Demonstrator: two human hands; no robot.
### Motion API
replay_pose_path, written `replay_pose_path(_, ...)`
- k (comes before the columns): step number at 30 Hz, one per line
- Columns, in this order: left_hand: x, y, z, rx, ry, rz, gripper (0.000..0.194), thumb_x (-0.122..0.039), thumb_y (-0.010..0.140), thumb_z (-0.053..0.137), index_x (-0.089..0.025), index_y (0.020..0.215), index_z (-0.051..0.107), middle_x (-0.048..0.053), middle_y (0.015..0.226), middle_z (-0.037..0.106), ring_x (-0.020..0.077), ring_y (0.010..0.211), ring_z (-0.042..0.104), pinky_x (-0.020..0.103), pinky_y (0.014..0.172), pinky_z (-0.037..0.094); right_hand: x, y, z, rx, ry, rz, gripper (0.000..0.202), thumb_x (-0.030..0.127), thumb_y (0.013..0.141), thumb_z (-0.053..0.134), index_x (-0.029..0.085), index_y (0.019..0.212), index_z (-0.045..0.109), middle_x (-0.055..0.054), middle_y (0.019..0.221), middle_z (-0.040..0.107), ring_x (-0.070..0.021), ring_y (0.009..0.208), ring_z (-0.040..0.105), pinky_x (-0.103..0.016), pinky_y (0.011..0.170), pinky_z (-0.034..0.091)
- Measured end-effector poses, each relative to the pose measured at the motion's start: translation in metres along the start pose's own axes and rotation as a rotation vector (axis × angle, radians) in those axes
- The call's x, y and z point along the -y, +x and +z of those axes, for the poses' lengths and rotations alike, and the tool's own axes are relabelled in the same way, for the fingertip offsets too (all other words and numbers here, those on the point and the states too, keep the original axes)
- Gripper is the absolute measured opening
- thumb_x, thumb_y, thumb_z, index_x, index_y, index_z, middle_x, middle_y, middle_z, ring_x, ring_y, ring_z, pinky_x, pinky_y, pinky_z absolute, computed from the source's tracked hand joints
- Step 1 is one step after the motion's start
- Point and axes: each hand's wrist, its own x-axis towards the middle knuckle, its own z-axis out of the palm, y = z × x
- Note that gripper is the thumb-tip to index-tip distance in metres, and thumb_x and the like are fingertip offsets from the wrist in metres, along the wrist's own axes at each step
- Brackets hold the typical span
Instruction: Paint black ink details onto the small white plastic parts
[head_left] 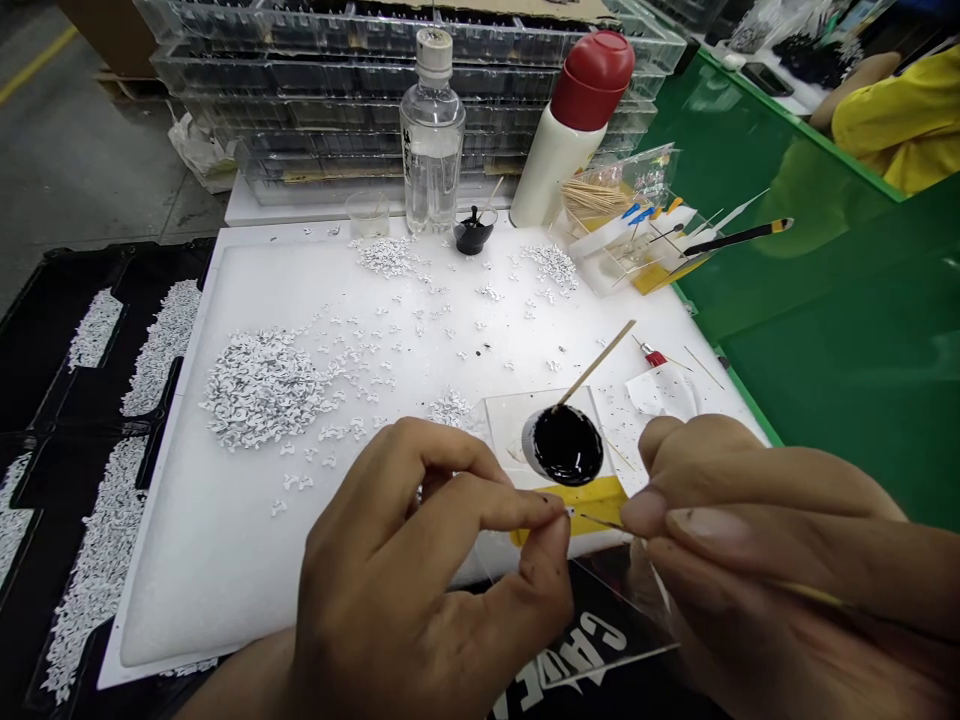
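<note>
My left hand [442, 570] pinches a tiny white piece [570, 511] between thumb and index finger. In my right hand [765, 540] is a thin fine-tipped brush [600, 521], its tip just right of the piece; whether they touch is too small to tell. Just beyond my fingertips, a small cup of black paint [568, 446] sits on a clear plate [504, 412] with yellow tape [606, 492], and a wooden stick [596, 362] leans out of the cup. A large pile of small white pieces [264, 388] lies on the white board [225, 560].
At the back stand a clear bottle [433, 140], a red-capped flask [574, 130], a dark paint cup [474, 234] and a tool holder [619, 240]. Stacked trays [322, 110] rise behind. Black trays [45, 400] lie left; a person's yellow sleeve [900, 120] shows beyond the green partition [847, 300].
</note>
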Motion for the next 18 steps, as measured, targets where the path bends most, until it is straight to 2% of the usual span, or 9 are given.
replay_pose_path(2, 0.0002, 0.0007, 0.0020, 0.009, 0.001, -0.012, 0.011, -0.009, 0.095, 0.077, -0.018, 0.099, 0.078, 0.000, 0.097, 0.066, 0.0099, 0.083, 0.068, 0.025, 0.065, 0.058, 0.0042, 0.0026, 0.0009, -0.001, -0.013, 0.054, 0.036, 0.033, 0.099, 0.085, 0.037, 0.133, 0.073, 0.002, 0.107, 0.075, -0.0128, 0.079, 0.067, -0.030, 0.071, 0.064)
replay_pose_path(6, -0.0001, 0.0017, 0.0021, 0.002, 0.018, -0.006, 0.011, -0.008, 0.095, 0.077, -0.019, 0.098, 0.078, -0.001, 0.095, 0.066, 0.0096, 0.081, 0.068, 0.024, 0.065, 0.059, 0.0098, 0.0060, -0.0035, 0.085, -0.049, 0.050, 0.034, 0.035, 0.101, 0.083, 0.036, 0.132, 0.071, 0.003, 0.106, 0.073, -0.0100, 0.074, 0.062, -0.026, 0.066, 0.061)
replay_pose_path(18, -0.0014, 0.0017, -0.0030, 0.002, 0.034, -0.001, 0.010, -0.010, 0.093, 0.079, -0.020, 0.097, 0.078, 0.000, 0.094, 0.067, 0.0113, 0.078, 0.068, 0.025, 0.063, 0.059, 0.0093, 0.0077, 0.0000, 0.030, 0.007, 0.090, 0.029, 0.034, 0.101, 0.082, 0.034, 0.129, 0.074, 0.004, 0.105, 0.074, -0.0082, 0.074, 0.063, -0.022, 0.065, 0.060)
